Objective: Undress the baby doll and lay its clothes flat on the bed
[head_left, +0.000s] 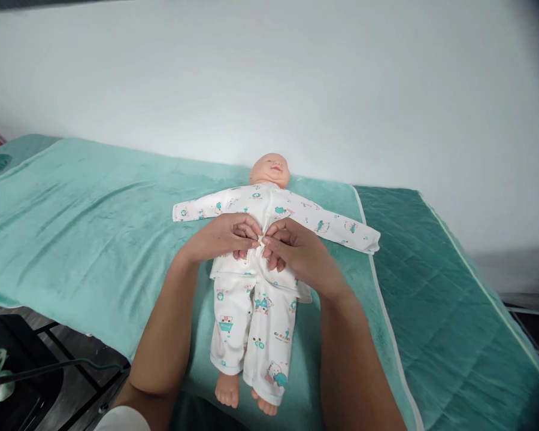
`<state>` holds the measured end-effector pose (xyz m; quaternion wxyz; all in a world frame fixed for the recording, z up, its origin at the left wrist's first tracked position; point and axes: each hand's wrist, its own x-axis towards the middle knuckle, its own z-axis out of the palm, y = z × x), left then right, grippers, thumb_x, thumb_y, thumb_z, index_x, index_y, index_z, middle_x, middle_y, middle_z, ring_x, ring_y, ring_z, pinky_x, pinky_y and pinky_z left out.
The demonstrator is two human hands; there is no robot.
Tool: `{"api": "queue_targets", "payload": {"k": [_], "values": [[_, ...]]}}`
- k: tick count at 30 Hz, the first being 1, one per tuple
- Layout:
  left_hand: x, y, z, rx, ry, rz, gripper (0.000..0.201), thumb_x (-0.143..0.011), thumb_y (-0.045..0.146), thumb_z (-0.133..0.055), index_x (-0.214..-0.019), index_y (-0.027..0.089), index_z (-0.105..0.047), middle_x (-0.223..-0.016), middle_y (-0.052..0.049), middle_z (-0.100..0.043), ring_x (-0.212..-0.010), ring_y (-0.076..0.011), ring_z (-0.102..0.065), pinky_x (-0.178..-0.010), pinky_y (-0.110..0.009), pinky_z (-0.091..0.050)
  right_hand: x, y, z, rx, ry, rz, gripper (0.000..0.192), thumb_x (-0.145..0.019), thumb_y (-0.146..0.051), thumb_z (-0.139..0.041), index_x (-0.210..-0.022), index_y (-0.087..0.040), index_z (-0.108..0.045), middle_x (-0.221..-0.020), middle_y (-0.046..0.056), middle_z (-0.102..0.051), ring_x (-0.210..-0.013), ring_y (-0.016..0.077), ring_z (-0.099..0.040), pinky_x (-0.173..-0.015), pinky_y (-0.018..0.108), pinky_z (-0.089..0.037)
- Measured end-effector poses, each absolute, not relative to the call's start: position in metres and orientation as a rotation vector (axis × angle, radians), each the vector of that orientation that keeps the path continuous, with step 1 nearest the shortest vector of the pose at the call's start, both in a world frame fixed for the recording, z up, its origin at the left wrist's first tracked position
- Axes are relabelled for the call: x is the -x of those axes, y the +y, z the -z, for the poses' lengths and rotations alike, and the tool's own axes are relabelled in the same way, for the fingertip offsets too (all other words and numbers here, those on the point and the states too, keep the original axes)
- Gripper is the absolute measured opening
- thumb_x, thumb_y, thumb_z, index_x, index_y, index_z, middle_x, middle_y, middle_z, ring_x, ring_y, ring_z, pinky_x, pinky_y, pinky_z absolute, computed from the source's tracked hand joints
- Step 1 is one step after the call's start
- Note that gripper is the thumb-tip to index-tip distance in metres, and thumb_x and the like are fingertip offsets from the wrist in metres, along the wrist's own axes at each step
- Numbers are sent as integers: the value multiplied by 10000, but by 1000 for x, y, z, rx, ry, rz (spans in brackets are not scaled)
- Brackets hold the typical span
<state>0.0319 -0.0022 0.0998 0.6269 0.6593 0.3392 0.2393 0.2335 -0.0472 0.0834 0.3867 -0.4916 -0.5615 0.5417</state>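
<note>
1. A doll (pixel 269 170) lies face up on a green towel (pixel 94 221) spread over the bed (pixel 431 299), head toward the wall, arms straight out to the sides, bare feet near the front edge.
2. It wears a white printed shirt (pixel 296 209) and matching trousers (pixel 251 323); the sleeves reach past its hands.
3. The left hand (pixel 227 236) and the right hand (pixel 296 251) meet at the shirt's front opening, about at belly level, fingertips touching. Each pinches one edge of the fabric between thumb and curled fingers.
4. The fastener itself is hidden under the fingertips, so its kind cannot be told; the work looks like joining or parting the placket there.
5. To do it well, I judge: keep both edges flat and level with each other, so the two halves line up.
6. Hold the cloth close to the fastening point, not far out, to stop puckering.
7. Press or pull with the fingertips only, lifting the fabric slightly off the belly.
8. Keep the doll centred on the towel while working.
</note>
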Motion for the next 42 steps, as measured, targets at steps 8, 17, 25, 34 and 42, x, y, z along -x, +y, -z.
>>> {"api": "queue_targets", "payload": {"k": [8, 17, 25, 34, 42], "values": [[-30, -5, -103, -1595, 861, -512, 281, -844, 420, -690, -832, 139, -710, -647, -7, -619, -527, -83, -564, -466, -194, -441, -233, -47, -87, 1230, -1379, -1388, 298, -885, -505, -657, -924, -225, -562, -612, -27, -662, -444, 125, -588, -424, 236, -431], [-29, 29, -61, -1704, 1390, -1309, 190, -939, 318, -519, -991, 196, -656, -872, -44, -680, -835, -171, -637, -736, -293, -532, -237, -36, -69, 1046, -1190, -638, 141, -924, -385, -623, -979, -257, -640, -1154, 61, -701, -1132, 217, -658, -1021, 415, -511], [-14, 32, -27, -2392, 1936, -882, 582, -827, 30, -398, -1355, 209, -565, -1451, -119, -542, -1392, -290, -427, -1110, -495, -380, -268, -2, -20, 1394, -1527, -392, 531, -1009, -533, -382, -1390, -208, -557, -1536, 130, -492, -1451, 252, -408, -1220, 490, -277], [51, 34, -9, -2054, 2330, -499, 584, -960, 258, -348, -1536, 161, -364, -1574, -159, -432, -1461, -303, -379, -1215, -628, -221, -366, -30, 29, 1970, -1705, 40, 635, -1010, -503, -335, -1507, -116, -410, -1572, 223, -406, -1462, 347, -370, -1155, 574, -317], [86, 52, -10, -2123, 2331, -451, 595, -963, 141, -231, -1536, 185, -387, -1616, -98, -389, -1500, -251, -353, -1226, -583, -239, -362, -53, 30, 2116, -1639, 13, 645, -993, -469, -419, -1509, -83, -400, -1582, 255, -371, -1461, 380, -370, -1150, 567, -331]]}}
